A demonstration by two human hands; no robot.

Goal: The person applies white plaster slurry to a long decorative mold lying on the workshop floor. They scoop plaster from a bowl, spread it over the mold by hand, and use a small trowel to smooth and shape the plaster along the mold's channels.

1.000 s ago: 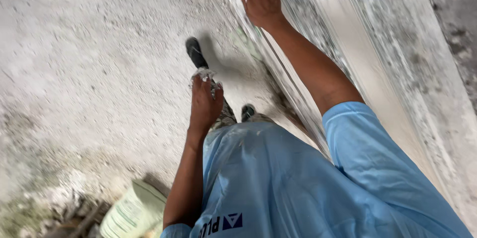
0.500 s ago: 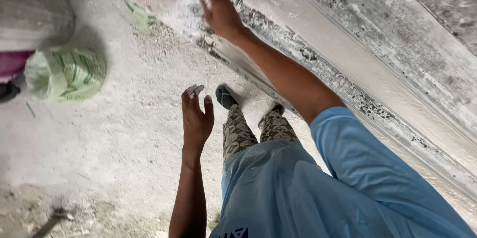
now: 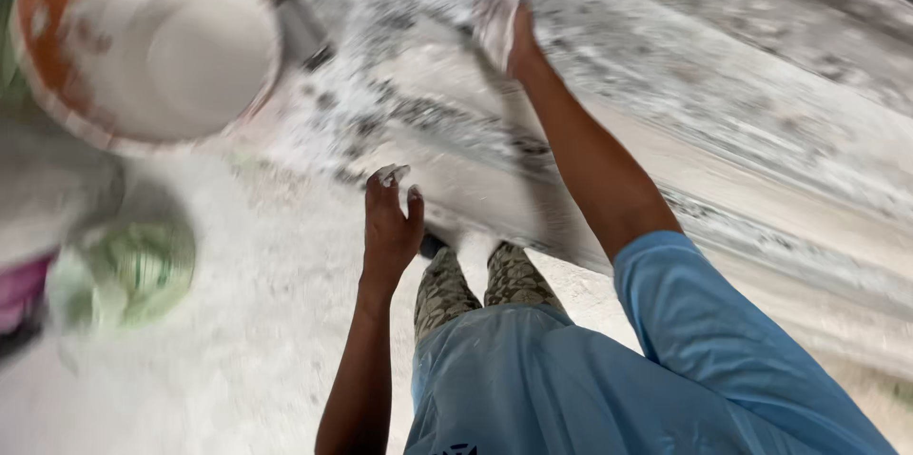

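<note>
The right hand (image 3: pixel 502 29) is stretched out in front and lies flat against the white plaster wall (image 3: pixel 685 103). The hand is covered in white paste, and the picture is blurry there, so I cannot tell if its fingers are spread or close together. It holds nothing that I can see. The wall is rough, with grey and white streaks, and it runs across the right side of the picture. The left hand (image 3: pixel 390 222) hangs in the air, lower down and nearer to the body. Its fingers are loosely open and a bit curled, with white paste on the tips. It holds nothing and touches nothing. Up in the left corner stands an orange bucket (image 3: pixel 143 46), smeared white inside and around the rim. It is well apart from both hands. Just beside the bucket lies a dark tool (image 3: pixel 297 25), too blurry to name. Down on the left, on the dusty white floor (image 3: pixel 238 322), sits a green and white bag (image 3: pixel 128 270). The person wears a light blue shirt (image 3: pixel 609 388) and spotted trousers (image 3: pixel 475 289).
</note>
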